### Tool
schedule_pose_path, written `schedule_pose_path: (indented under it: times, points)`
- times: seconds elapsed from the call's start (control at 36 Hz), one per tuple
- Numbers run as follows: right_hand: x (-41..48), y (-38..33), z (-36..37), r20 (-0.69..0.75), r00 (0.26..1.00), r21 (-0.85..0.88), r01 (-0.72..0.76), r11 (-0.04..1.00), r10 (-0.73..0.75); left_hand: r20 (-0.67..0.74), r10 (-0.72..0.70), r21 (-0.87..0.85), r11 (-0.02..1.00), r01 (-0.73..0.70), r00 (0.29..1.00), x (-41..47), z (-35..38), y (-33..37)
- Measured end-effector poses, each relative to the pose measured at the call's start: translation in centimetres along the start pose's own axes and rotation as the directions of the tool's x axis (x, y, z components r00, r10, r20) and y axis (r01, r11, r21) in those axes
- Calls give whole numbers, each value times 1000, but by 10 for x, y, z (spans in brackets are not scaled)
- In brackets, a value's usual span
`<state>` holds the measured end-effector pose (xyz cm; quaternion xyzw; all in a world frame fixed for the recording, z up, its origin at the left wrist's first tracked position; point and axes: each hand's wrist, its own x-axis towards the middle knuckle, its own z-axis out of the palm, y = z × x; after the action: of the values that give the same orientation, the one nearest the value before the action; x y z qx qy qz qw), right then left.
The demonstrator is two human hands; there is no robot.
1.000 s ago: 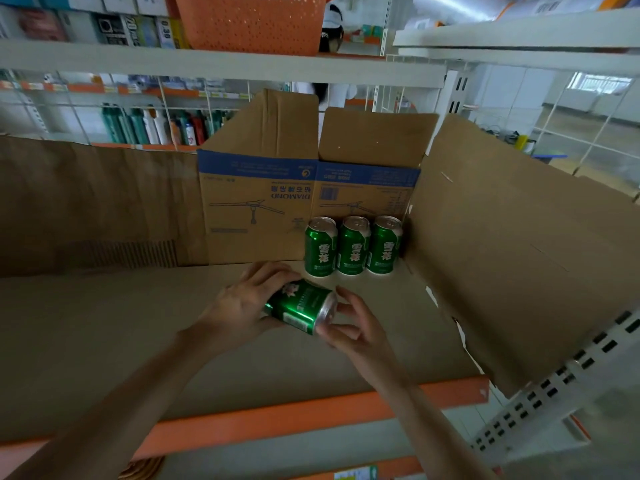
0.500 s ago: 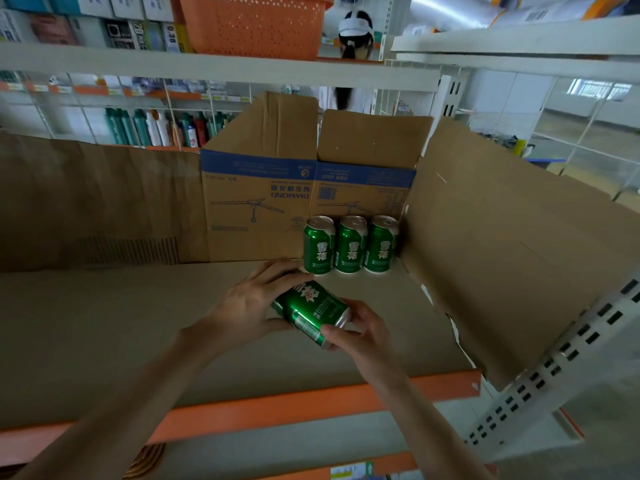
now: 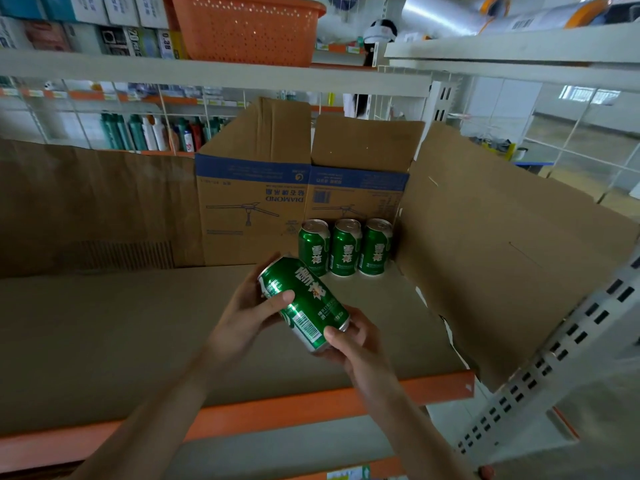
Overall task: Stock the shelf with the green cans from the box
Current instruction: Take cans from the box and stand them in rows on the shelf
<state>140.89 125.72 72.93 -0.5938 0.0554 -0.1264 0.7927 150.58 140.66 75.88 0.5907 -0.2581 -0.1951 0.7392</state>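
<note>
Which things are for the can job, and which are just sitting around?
For the job:
- held can, gripped by left hand and right hand
- three cans standing in a row
- shelf

Just there:
- orange basket
- bottles behind
- cardboard at the back
</note>
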Motion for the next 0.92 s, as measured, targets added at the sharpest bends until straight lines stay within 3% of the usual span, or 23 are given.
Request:
schedule_pose_path:
  times: [0.19,0.56,0.81,0.92]
  points:
    - [-6,5,-4,61,998,97,-36,995,30,-3,15,57,998,-14,1000,-1,1,6]
    - [-7,-15,-12,280,951,-74,-112,991,129,110,22,281,958,-52,994,-1,12,34]
    - [-11,-9,-9,193,977,-79,-70,994,85,109,37,280,958,-66,993,-4,24,39]
    - [-12,-8,-4,95,995,-115,-20,993,31,30,72,248,966,-77,997,-5,33,35]
